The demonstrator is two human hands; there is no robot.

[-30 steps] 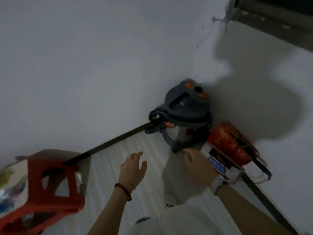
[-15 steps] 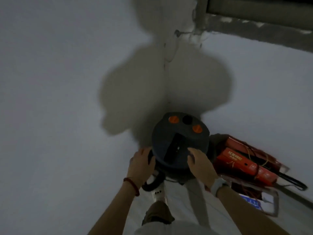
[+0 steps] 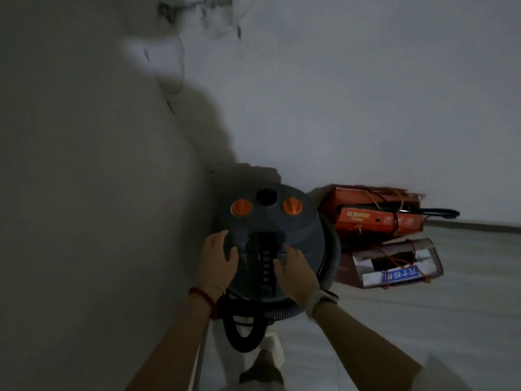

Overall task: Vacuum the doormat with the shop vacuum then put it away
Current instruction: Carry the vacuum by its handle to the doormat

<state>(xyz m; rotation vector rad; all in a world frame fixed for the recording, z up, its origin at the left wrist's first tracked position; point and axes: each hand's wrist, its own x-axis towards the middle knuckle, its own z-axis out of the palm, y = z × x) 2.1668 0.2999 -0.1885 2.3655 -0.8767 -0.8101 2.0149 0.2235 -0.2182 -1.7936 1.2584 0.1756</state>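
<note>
Your left hand [image 3: 218, 258] lies on the left side of the shop vacuum's [image 3: 270, 238] dark domed lid, fingers spread and fairly straight, pressing against the plastic rather than wrapping anything. Your right hand [image 3: 296, 270] rests on the near right part of the same lid, just beside the black carry handle [image 3: 266, 258] that runs down the middle; its fingers bend a little over the curve, but dim light and blur mean you cannot tell whether they hook the handle's edge or only lie flat. A red cord bracelet [image 3: 204, 297] circles your left wrist and a pale watch [image 3: 318, 299] sits on your right. The vacuum stands on the floor [image 3: 423, 320], tucked into the corner where two pale walls meet, its lid facing up at you with two orange knobs [image 3: 241, 208] on either side of a round black port [image 3: 266, 196] at the far edge. A ribbed grey hose [image 3: 329, 277] wraps around the drum's right and near sides, and a black loop of hose or cord [image 3: 242, 331] hangs off the near side toward your feet. To the right of the vacuum, near the wall, lies a stack of orange boxes [image 3: 377, 218] tied with string, and in front of them an opened brown carton [image 3: 397, 263] with a blue label. One of your shoes [image 3: 265, 368] shows below the black loop.
</note>
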